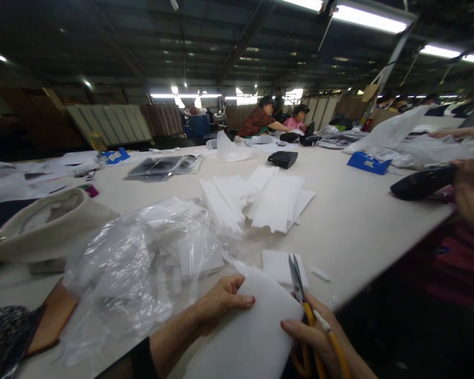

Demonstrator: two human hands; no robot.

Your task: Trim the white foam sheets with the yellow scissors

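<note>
My left hand (223, 301) pinches a large white sheet (247, 329), thin and foam-like, between thumb and fingers near its upper left edge. In my right hand (322, 329) is a pair of scissors (297, 279) with yellow handles, its blades slightly parted and pointing up and away. The right thumb also rests against the sheet's right edge. Just behind the scissors a smaller white piece (274, 261) lies on the table, with a small white scrap (321, 274) to its right. The lower part of the sheet runs out of the picture.
White strips (278, 202) lie piled mid-table (351, 237). A clear plastic bag (122, 263) with white pieces is at left, beside a cream bag (59, 226). Blue tape dispensers (368, 162) and a black pouch (283, 159) stand farther back. At right, a co-worker's hands (470, 173) hold a black item.
</note>
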